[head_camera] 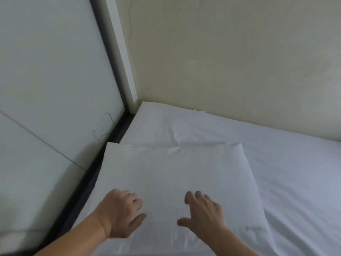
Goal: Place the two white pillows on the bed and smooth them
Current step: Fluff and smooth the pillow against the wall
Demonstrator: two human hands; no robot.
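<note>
Cream wall (230,61) at 12 to 2 o'clock, touching far edge of bed (295,172). Pale headboard panel (46,80) at 9 to 11 o'clock, dark frame strip (110,71) along its edge. Thin wire (103,128) on panel near bed corner.

Near white pillow (171,174) lies flat at centre, on bed, beside headboard. Second pillow (175,126) behind it at 12 o'clock, in corner, creased.

Left hand (121,214) at 7 o'clock, palm down, fingers loosely curled, resting on near pillow. Right hand (204,212) at 5 o'clock, fingers spread, palm down; touching or just above, cannot tell.
</note>
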